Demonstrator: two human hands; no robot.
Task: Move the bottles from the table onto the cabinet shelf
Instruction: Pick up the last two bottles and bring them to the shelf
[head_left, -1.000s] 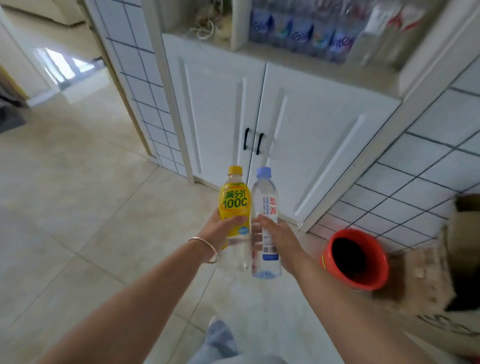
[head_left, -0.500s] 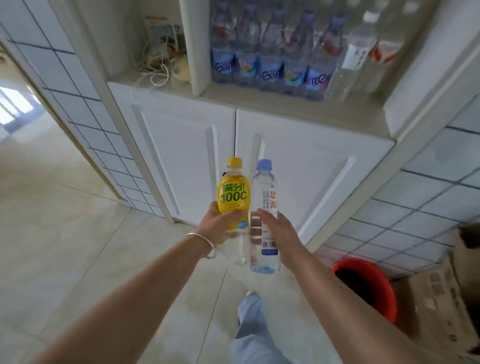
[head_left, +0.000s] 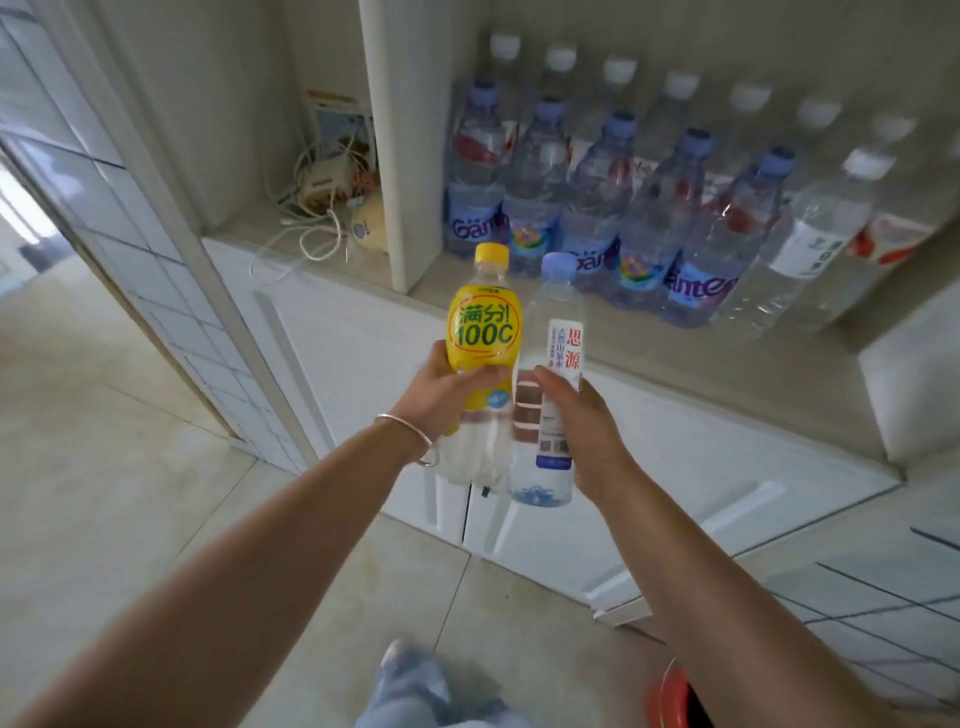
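Left hand (head_left: 441, 395) wrapped round yellow soda bottle (head_left: 480, 358), right hand (head_left: 582, 415) wrapped round clear water bottle (head_left: 550, 379). Both held up in air, touching, near cabinet shelf (head_left: 675, 343). Look full, bit heavy, plastic smooth, maybe slippery. Best held at middle. Yellow label reads "100C". Shelf bottles (head_left: 597, 208) read "Ganten", partly hidden.

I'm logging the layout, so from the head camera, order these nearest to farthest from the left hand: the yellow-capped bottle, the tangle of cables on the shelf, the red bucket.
1. Yellow-capped bottle: held in the left hand.
2. Tangle of cables: up on the left shelf compartment.
3. Red bucket: on the floor, low right.
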